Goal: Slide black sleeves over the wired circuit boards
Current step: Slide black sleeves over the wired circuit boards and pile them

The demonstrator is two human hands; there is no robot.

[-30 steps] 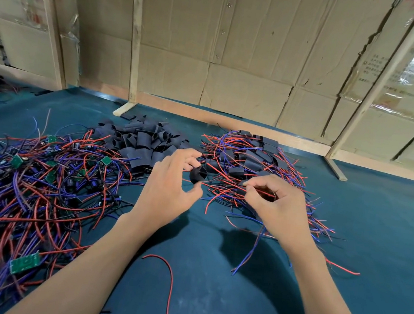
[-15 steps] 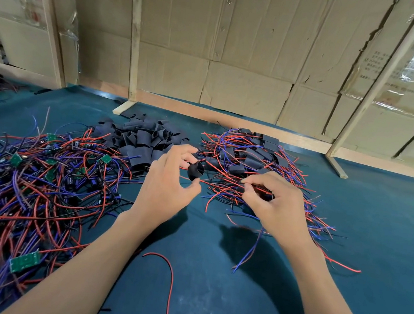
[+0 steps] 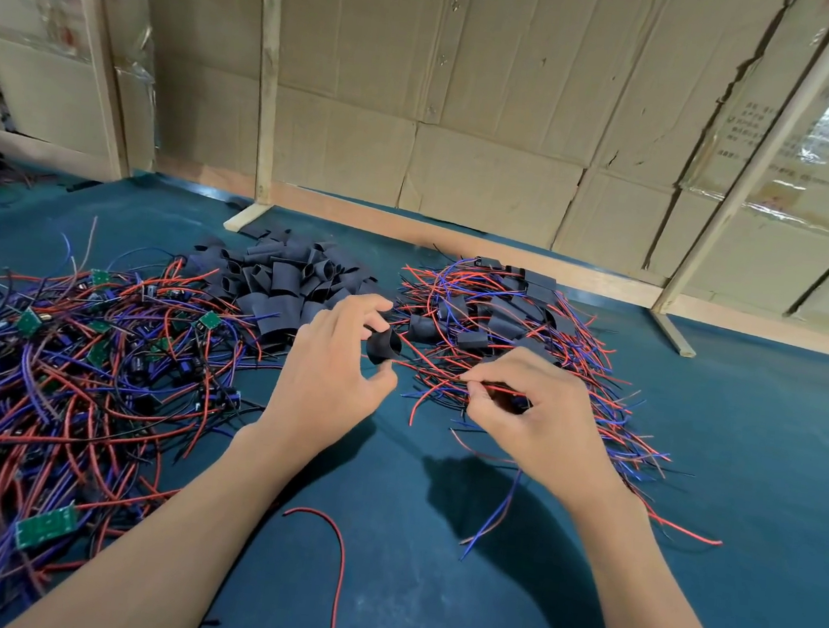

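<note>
My left hand (image 3: 330, 381) pinches a black sleeve (image 3: 383, 347) between thumb and fingers, its round mouth turned toward the right. My right hand (image 3: 534, 420) grips a wired circuit board (image 3: 508, 401), mostly hidden in the fingers, with its red and blue wires trailing down behind the palm. A few wires bridge the small gap between sleeve and board. A heap of loose black sleeves (image 3: 282, 278) lies behind the left hand. Bare green boards with red and purple wires (image 3: 64, 377) are piled at the left. Sleeved boards with wires (image 3: 505, 314) lie piled behind the right hand.
The work surface is a teal mat (image 3: 421, 598). A loose red wire (image 3: 338, 558) curls between my forearms. Cardboard panels (image 3: 476, 114) on wooden frames stand along the back edge, with a wooden foot (image 3: 673, 333) jutting onto the mat at the right.
Both hands have stayed almost where they were. The left hand has turned the sleeve slightly, and the right hand's fingers have shifted on the board's wires.
</note>
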